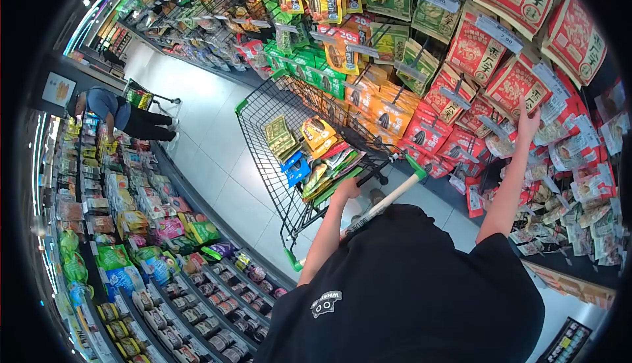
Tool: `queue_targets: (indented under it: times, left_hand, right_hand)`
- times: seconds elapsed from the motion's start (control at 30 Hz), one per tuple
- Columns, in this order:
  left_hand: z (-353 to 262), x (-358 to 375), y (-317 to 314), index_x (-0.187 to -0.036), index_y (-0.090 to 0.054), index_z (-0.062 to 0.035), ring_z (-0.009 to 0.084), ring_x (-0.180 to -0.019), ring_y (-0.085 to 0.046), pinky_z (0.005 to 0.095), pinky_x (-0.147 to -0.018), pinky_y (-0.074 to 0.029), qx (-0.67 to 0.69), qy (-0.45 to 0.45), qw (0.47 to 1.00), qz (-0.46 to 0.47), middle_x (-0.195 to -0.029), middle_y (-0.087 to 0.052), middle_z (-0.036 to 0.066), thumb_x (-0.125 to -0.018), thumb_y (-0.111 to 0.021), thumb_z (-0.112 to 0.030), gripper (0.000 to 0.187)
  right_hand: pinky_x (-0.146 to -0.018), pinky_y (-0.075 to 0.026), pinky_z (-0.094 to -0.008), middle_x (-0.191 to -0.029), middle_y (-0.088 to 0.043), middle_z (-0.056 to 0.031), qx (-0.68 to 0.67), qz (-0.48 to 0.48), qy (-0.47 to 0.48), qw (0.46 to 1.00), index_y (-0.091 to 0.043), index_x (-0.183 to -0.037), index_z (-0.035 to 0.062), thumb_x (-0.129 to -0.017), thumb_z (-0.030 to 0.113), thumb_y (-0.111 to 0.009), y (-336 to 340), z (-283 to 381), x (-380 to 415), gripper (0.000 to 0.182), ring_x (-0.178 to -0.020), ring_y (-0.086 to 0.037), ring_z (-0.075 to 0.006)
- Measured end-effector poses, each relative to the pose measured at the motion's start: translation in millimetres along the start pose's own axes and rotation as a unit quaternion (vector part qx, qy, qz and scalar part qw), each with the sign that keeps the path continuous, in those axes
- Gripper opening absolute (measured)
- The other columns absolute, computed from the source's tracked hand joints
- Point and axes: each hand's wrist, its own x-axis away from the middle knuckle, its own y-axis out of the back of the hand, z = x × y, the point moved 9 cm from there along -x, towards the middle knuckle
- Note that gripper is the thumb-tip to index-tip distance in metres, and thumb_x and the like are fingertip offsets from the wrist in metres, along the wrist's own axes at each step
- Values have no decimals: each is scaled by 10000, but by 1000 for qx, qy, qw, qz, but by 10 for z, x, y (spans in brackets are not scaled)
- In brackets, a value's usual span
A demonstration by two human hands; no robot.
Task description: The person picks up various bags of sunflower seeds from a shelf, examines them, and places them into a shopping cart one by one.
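Observation:
My right hand [528, 124] reaches up to the hanging display, thumb and fingers at the lower edge of a red snack bag [515, 87] that hangs among others like it. My left hand [345, 190] is low at the near end of the wire shopping cart [253, 140], its fingers curled beside a pile of flat snack packs [331, 177]; what they grip is hidden. Inside the cart lie an orange seed bag [318, 132], green patterned packs [280, 138] and blue packs [295, 168]. The cart's handle [393, 198] runs close to my body.
Red bags [424, 132], orange bags [378, 109] and green bags [306, 63] hang along the right-hand rack. Tiered shelves [164, 257] of packaged snacks line the left. Farther up the tiled aisle [204, 109], another person [108, 109] bends at the shelf near a second cart [146, 99].

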Motion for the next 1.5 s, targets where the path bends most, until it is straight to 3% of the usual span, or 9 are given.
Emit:
queue_targets:
  times: [0.17,0.27,0.47,0.8,1.0,1.13,1.27,1.3,1.5]
  left_hand:
    - [42,79,-140,-1231,-555,-116,348,-1015,-593,403,-881,-460,32,-2,999,20,-1071,-625,212,-737,-577,-167,497]
    - [-15,136,-204,-1236,-555,-111,344,-1046,-584,386,-883,-469,42,-19,999,27,-1089,-621,218,-689,-521,-84,548]
    - [-117,249,-310,-1169,-573,-79,376,-989,-596,404,-845,-467,44,-73,996,2,-1009,-629,236,-699,-537,-105,472]
    - [-220,369,-582,-1198,-572,-94,347,-1047,-588,383,-898,-451,118,4,991,62,-1072,-628,218,-774,-601,-201,438]
    - [-365,325,-461,-1214,-553,-121,354,-1018,-594,398,-876,-461,9,-1,999,34,-1048,-626,224,-769,-597,-239,462]
    - [-374,335,-493,-1257,-535,-133,340,-1060,-582,394,-915,-452,-9,11,999,49,-1097,-621,218,-783,-613,-312,513]
    - [-336,291,-552,-1273,-526,-138,332,-1063,-586,392,-909,-453,-10,11,999,45,-1104,-620,217,-780,-622,-346,544]
    - [-381,315,-539,-1271,-530,-137,330,-1059,-588,390,-905,-454,-13,11,998,54,-1100,-623,215,-780,-623,-349,543]
    - [-411,350,-542,-1261,-533,-118,316,-995,-617,389,-863,-468,-5,4,999,48,-1046,-644,201,-783,-626,-366,547]
  right_hand:
    - [-927,-411,-329,-1187,-547,-121,42,33,-6,999,-405,-1289,-32,-746,343,-775,-44,-118,31,757,-1059,-532,-191]
    - [-919,-419,-328,-1179,-548,-122,57,35,41,997,-421,-1267,-20,-745,324,-776,-38,-220,-43,720,-1044,-540,-191]
    - [-845,-465,-292,-1112,-589,-81,-36,68,23,997,-458,-1217,29,-744,247,-783,-158,41,192,614,-964,-582,-149]
    - [-968,-387,-321,-1250,-445,-144,-92,102,-22,990,-299,-1314,-5,-740,234,-770,-135,-251,-14,780,-1147,-468,-217]
    - [-995,-382,-337,-1267,-435,-131,-174,126,-13,976,-210,-1364,49,-692,131,-787,-212,-12,55,889,-1180,-446,-204]
    - [-964,-420,-321,-1253,-463,-99,-158,239,-16,958,-185,-1392,78,-654,73,-794,-332,4,82,957,-1133,-490,-186]
    - [-934,-438,-321,-1196,-534,-100,-205,229,-68,949,-300,-1349,44,-649,50,-788,-363,-158,59,854,-1086,-535,-191]
    - [-908,-439,-311,-1123,-579,-75,-226,200,-64,951,-411,-1254,26,-671,93,-763,-321,-86,104,685,-1029,-558,-173]
    - [-907,-452,-328,-1161,-566,-104,-299,201,-95,928,-365,-1315,40,-674,20,-721,-323,-7,163,734,-1055,-557,-194]
